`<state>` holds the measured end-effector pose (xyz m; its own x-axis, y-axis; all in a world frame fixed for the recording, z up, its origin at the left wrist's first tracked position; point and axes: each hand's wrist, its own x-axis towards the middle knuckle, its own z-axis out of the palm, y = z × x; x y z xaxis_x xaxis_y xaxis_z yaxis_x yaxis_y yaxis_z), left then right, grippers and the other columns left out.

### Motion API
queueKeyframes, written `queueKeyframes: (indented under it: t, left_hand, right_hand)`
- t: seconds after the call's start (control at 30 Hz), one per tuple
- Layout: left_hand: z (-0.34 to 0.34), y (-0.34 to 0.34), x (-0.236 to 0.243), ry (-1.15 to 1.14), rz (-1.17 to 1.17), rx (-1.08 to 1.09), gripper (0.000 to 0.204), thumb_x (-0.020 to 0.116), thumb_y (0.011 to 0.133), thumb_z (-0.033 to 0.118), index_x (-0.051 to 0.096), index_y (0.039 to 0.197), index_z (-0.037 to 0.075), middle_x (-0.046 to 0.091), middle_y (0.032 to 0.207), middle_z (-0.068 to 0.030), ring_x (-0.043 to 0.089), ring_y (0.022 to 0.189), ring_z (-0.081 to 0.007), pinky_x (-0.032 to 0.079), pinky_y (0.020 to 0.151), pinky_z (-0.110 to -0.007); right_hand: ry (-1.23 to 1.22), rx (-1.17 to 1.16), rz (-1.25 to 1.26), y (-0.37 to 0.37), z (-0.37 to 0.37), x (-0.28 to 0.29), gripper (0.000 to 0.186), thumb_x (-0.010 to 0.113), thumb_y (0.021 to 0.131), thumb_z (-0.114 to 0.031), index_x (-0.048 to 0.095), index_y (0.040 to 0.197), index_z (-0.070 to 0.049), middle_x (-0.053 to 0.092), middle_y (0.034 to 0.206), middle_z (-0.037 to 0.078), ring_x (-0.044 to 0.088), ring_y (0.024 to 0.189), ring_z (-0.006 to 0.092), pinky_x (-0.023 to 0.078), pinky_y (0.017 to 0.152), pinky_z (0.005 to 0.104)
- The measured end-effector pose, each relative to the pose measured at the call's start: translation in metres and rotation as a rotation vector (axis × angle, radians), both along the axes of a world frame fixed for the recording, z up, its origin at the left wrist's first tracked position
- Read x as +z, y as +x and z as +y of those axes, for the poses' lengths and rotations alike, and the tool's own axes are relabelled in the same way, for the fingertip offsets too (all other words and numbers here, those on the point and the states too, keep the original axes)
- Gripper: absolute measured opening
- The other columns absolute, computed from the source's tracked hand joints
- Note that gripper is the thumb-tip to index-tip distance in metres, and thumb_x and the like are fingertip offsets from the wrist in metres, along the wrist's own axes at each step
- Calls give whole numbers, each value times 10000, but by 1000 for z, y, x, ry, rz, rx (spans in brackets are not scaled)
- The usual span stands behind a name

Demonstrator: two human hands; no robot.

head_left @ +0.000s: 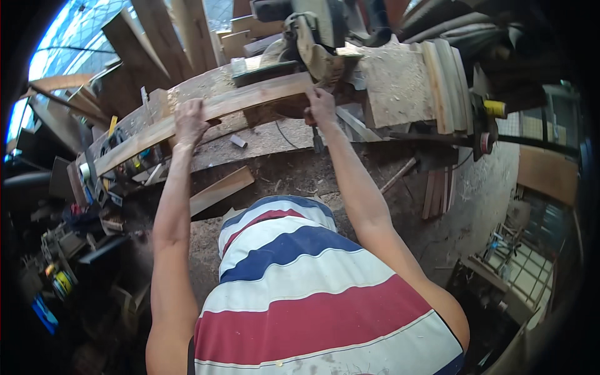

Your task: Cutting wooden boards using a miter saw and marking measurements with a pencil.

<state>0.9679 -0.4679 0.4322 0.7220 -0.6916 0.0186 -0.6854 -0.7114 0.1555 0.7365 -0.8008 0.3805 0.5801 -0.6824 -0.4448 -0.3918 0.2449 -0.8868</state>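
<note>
The long, straight, pale-brown wooden plank (pixel 250 98) lies slantwise along the front of the bench, its far-left end nearer you and its right end just in front of the saw. It should feel stiff and moderately heavy, with dry, slightly rough faces that give good friction; it seems hardly fragile, though the edges may splinter. A wide, two-point hold suits its length, keeping fingers clear of the saw end.

Your left hand (pixel 190 122) is closed over the plank left of its middle. Your right hand (pixel 320 105) is curled at the right end; you cannot tell from here whether it grips the wood or only rests against it.

Beyond that end stands a grey-and-black power saw (pixel 309 44). A small, pale wooden offcut (pixel 238 141) sits on the sawdust-strewn wooden bench (pixel 397 81), with curved, light wooden strips (pixel 442 87) stacked at its right.
</note>
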Motion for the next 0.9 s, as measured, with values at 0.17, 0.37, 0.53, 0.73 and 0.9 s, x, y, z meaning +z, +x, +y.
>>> queueKeyframes:
  t: [0.17, 0.37, 0.53, 0.73, 0.9]
  left_hand:
    - [4, 28, -7, -47, 65, -53, 705, 898, 762, 461, 640, 1298, 82, 690, 1192, -126, 628, 1211, -357, 454, 1051, -483]
    - [-8, 34, 4, 82, 85, -72, 835, 919, 710, 585, 626, 1330, 109, 692, 1253, -120, 620, 1253, -321, 433, 1072, -473]
    - [-65, 19, 8, -57, 89, -266, 916, 875, 753, 665, 609, 1408, 82, 679, 1320, -147, 596, 1302, -322, 416, 1160, -475]
    - [-93, 26, 12, 70, 262, -221, 772, 883, 756, 608, 641, 1214, 36, 738, 1137, -220, 719, 1121, -419, 562, 973, -532]
    - [-85, 23, 8, -35, 287, -224, 666, 874, 774, 542, 654, 1108, 9, 750, 1013, -256, 736, 1015, -476, 573, 885, -556]
  right_hand:
    - [66, -112, -74, 33, 2, -1, 336, 735, 1038, -324, 753, 1186, -23, 728, 1003, 19, 679, 737, 80, 497, 459, 259]
    - [-28, -166, -253, 33, 0, -20, 373, 855, 945, -354, 693, 942, -18, 686, 704, 38, 634, 456, 162, 479, 415, 333]
    - [58, -134, -144, 29, -2, -10, 407, 829, 977, -233, 708, 1318, -48, 743, 1211, 32, 687, 922, 95, 555, 493, 253]
    - [96, -155, -44, -31, -65, 85, 271, 642, 1090, -231, 710, 1272, -42, 800, 973, 88, 761, 790, 147, 596, 623, 304]
    - [-361, -102, -107, -26, -130, 228, 485, 594, 1096, -442, 731, 1266, -9, 785, 1029, 104, 733, 893, 182, 575, 806, 311]
